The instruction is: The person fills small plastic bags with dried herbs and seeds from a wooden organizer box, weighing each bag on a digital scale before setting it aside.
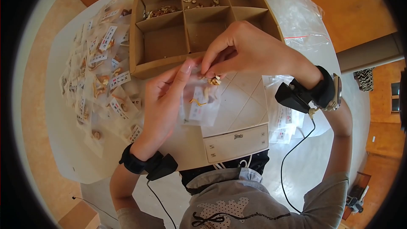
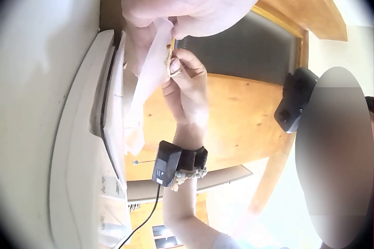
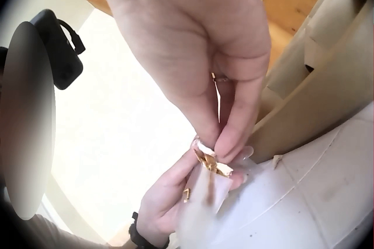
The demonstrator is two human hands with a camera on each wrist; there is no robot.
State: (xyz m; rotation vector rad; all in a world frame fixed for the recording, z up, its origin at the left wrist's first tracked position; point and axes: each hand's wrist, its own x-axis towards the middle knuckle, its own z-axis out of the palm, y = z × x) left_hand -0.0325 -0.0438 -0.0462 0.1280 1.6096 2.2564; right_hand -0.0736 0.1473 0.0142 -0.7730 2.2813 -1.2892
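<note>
My left hand (image 1: 164, 95) holds a small clear plastic bag (image 1: 205, 116) with a white label, gripping it near its mouth. A yellow strip and pale dried pieces show inside the bag. Between thumb and fingers, my right hand (image 1: 250, 48) pinches brownish-yellow dried pieces (image 3: 221, 168), which look like dried mushroom, right at the bag's mouth. Seen from the left wrist, the right fingertips (image 2: 177, 67) meet the edge of the bag. Below the bag lies a white flat scale (image 1: 236, 144) with a tiled-looking top.
A divided cardboard box (image 1: 135, 55) stands behind the hands, with dried goods in several compartments. Many filled, labelled bags (image 1: 101, 80) are heaped at left on the white table (image 1: 61, 144). Flat labelled bags (image 1: 282, 123) lie right of the scale; clear plastic (image 1: 296, 17) lies beside the box.
</note>
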